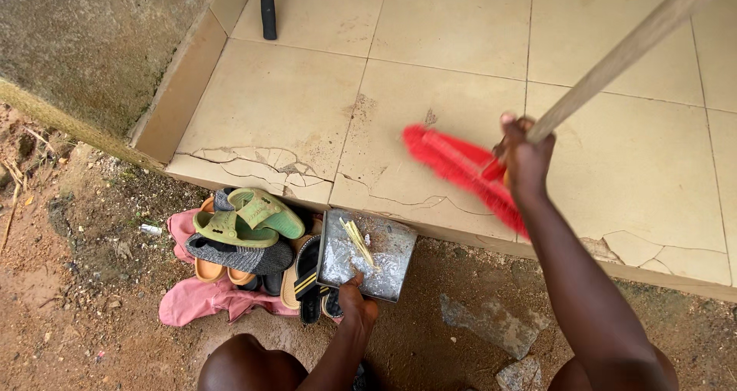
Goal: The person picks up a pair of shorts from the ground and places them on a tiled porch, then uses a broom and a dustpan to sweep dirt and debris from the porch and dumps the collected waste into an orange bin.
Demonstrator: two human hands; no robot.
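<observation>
- Blur smears the red bristle head of the broom (464,172) at centre frame, so single bristles cannot be made out.
- Its long pale wooden handle (629,49) runs off the upper right corner, cut by the frame edge.
- At the top edge, left of centre, a black upright post (267,7) and a tuft of straw beside it are both cut off.
- Bare knees show only in part along the bottom edge.
- Left of centre, a heap of sandals (246,237), green, orange and black, lies on a crumpled pink cloth (196,299) on the brown dirt, just beside the pan.
- Cracked beige floor tiles (276,107) fill the upper frame; their broken edge runs above the pan.
- A grey stone slab (491,326) lies in the dirt at lower right of centre.
- The right hand (524,161) is closed around the wooden handle, just above the red head.
- The left hand (357,303) grips the near edge of the dented grey metal dustpan (367,254), which sits on the dirt against the tile edge, a few pale sticks inside.
</observation>
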